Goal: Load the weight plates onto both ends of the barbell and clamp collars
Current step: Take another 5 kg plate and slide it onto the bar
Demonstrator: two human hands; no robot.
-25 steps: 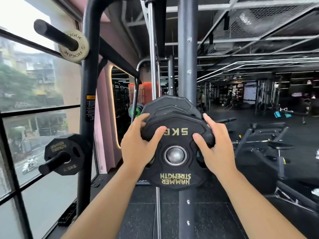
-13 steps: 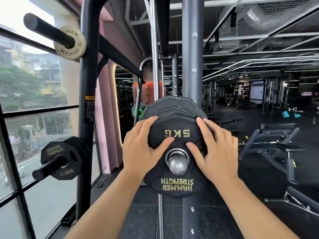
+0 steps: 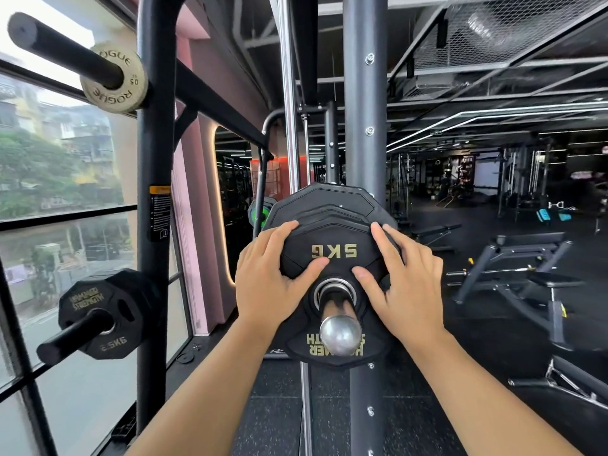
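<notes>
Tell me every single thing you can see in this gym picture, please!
Black 5KG weight plate with gold lettering: one, black, on the bar, under both hands.
Larger black plate: one, black, directly behind the 5KG plate.
Shiny steel barbell sleeve: one, silver, sticking out through the plate's hole toward the camera.
Black 2.5KG plate: one, black, on a storage peg at lower left.
Small tan ROGUE plate: one, tan, on a peg at upper left.
Dark rack upright: one, grey-black, centre.
Black padded bench: one, black, right.
Window: one, left wall.
Left hand: flat on the plate's left side.
Right hand: flat on its right side.
</notes>
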